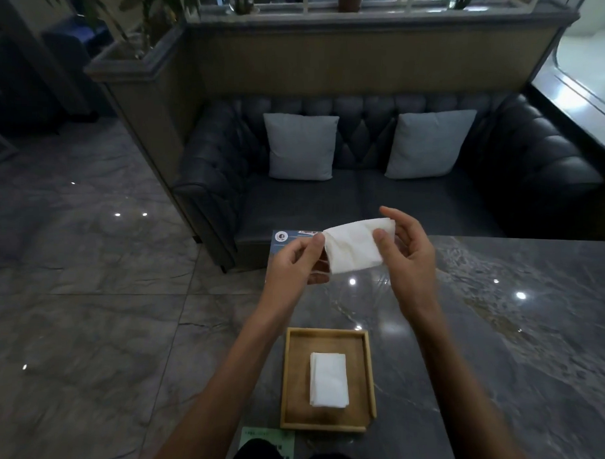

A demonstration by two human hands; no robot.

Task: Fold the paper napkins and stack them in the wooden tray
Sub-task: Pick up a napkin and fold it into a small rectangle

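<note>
Grip on napkin (pixel 353 246), tray (pixel 326 332) nearer, sofa (pixel 329 199) beyond

Dark tufted sofa (pixel 364 200) at centre back. Left grey cushion (pixel 301 147) and right grey cushion (pixel 431 143) stand on the sofa seat, leaning on its backrest. Grey marble table (pixel 496 322) just in front of sofa. Blue printed sheet (pixel 284 244) on the table corner nearest sofa, green card (pixel 263 438) at the edge farthest from sofa. Planter (pixel 135 57) above sofa's left end. Glossy tiled floor (pixel 86 290) left of sofa.
</note>
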